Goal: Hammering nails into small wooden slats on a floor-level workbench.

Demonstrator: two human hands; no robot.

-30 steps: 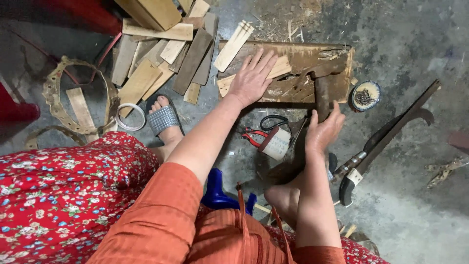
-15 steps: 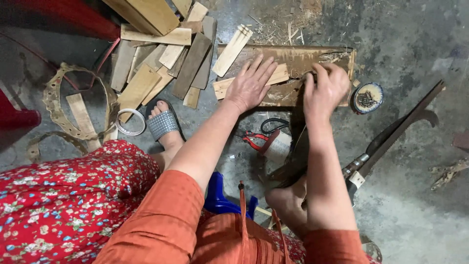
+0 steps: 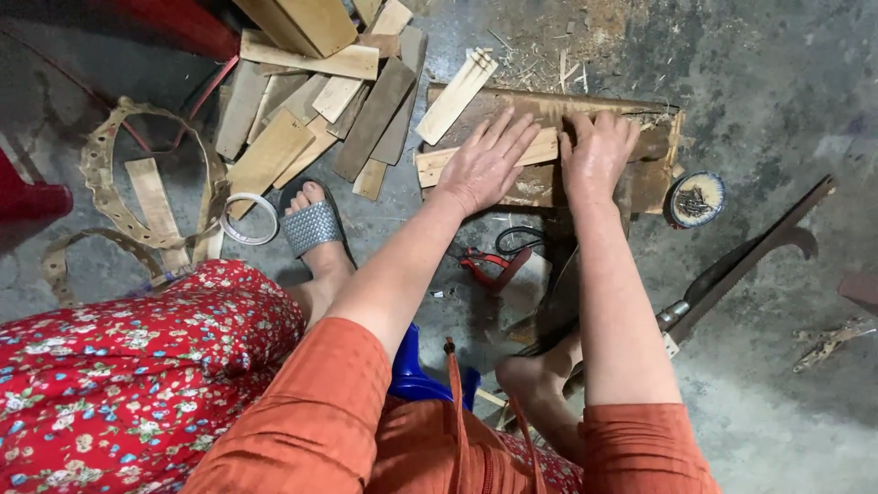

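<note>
since the earlier frame the right hand point(image 3: 596, 151) has come up from beside the knee onto the dark board point(image 3: 640, 174), and now lies next to the left hand point(image 3: 485, 165). the left hand lies flat, fingers spread wide, pressing a pale wooden strip point(image 3: 439, 165) onto that board. the right hand is curled, fingers bent at the strip's far end; whether it pinches anything there cannot be told, as the knuckles hide it. this looks like the steadying step, and the following move would call for firm downward pressure. just right of the right hand sits a small round tin point(image 3: 696, 198), and beyond it a long blade tool point(image 3: 732, 274); scrap slats point(image 3: 302, 128) crowd the left hand's outer side.
</note>
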